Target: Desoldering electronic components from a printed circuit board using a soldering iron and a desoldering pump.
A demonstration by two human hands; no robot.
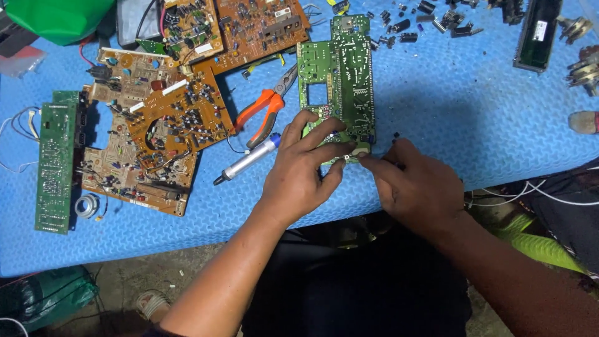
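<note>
- At centre frame, a seated person's left hand (304, 170) presses spread fingers onto the near end of a long green circuit board (340, 78), which lies flat on the blue foam mat (449, 106) and runs toward the upper middle of the frame.
- The right hand (412, 184), fingers drawn together, pinches a small pale part (360, 150) at the board's lower corner; whether that part is fixed to the board cannot be told.
- Risk: the tiny part could slip from the fingertips and drop off the mat's near edge to the littered floor, since the work sits close to that edge.
- Risk: pulling hard could flex the thin board or tear a track, as only one end is pinned.
- Just left of the hands lie a grey pen-shaped tool (246, 161) and orange-handled pliers (265, 111), near enough for a wrist to knock.
- At left, brown circuit boards (156, 125) overlap beside a narrow green strip board (55, 159); loose dark components (412, 25) scatter along the top.
- The ribbed, shadowed mat covers a low bench; below it show bare ground, white wires and a green bag at lower left.
</note>
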